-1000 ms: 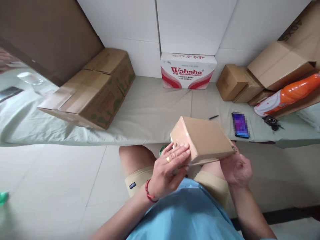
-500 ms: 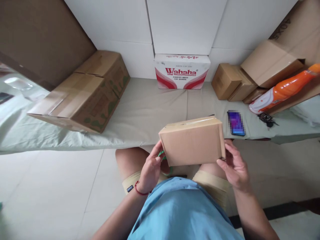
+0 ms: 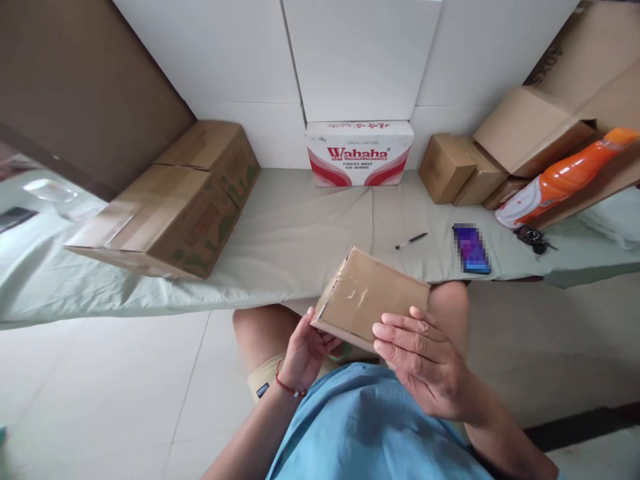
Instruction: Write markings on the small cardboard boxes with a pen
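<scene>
A small brown cardboard box (image 3: 367, 290) is held tilted over my lap, with tape and creases on its upper face. My left hand (image 3: 304, 352) is closed on its near left corner, thumb at the edge and fingers underneath. Across the near right part of the box, my right hand (image 3: 425, 360) has its fingers stretched out flat and together, the back of the hand upward. Whether it presses on the box or only hovers there I cannot tell. Beyond the box, a black pen (image 3: 411, 241) lies on the cloth-covered table (image 3: 290, 233).
A white and red water carton (image 3: 360, 157) stands against the wall. Larger cardboard boxes (image 3: 165, 207) are on the left. At the right are smaller brown boxes (image 3: 445, 170), an orange bottle (image 3: 565, 180), keys (image 3: 534, 239) and a phone (image 3: 471, 249) with a blurred screen.
The box has been turned and tipped, so a taped face shows. My right hand has left its right end and come over the near side. The pen is now in full view.
</scene>
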`<state>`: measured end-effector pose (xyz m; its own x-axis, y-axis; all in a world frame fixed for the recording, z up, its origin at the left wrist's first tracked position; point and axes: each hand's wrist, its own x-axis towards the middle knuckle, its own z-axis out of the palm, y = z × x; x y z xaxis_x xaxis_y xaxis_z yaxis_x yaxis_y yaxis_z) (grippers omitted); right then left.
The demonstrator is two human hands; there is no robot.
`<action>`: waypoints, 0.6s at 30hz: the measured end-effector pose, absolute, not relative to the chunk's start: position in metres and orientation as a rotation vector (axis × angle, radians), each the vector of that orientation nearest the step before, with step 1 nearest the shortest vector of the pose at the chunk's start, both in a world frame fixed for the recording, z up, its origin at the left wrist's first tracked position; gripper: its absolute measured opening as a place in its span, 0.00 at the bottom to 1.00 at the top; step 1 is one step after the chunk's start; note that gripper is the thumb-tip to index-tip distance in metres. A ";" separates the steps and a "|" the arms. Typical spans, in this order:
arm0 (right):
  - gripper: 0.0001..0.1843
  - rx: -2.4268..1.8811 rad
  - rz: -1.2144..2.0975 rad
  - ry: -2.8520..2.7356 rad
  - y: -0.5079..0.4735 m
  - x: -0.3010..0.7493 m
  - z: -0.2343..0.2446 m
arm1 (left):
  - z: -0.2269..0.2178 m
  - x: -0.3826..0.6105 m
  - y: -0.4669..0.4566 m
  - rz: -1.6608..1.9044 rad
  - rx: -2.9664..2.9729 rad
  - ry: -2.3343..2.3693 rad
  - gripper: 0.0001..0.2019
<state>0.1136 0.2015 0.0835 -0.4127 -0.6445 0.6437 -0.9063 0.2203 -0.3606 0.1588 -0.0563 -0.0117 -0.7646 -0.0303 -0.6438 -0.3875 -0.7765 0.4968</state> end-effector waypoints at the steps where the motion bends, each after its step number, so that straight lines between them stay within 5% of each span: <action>1: 0.25 1.419 1.050 -2.136 0.202 0.113 0.084 | -0.011 0.159 -0.055 2.629 -0.974 0.950 0.16; 9: 0.42 1.021 1.137 -2.135 0.229 0.103 0.071 | 0.015 0.156 -0.056 2.875 -0.710 1.358 0.20; 18: 0.33 1.226 0.966 -2.091 0.200 0.119 0.091 | -0.024 0.155 -0.069 2.798 -0.668 0.928 0.22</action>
<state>0.1195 0.2001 0.0906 -0.4509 -0.5134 0.7301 -0.8888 0.3336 -0.3142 0.1549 -0.0693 -0.0237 -0.8954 -0.0252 -0.4445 -0.2454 -0.8051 0.5400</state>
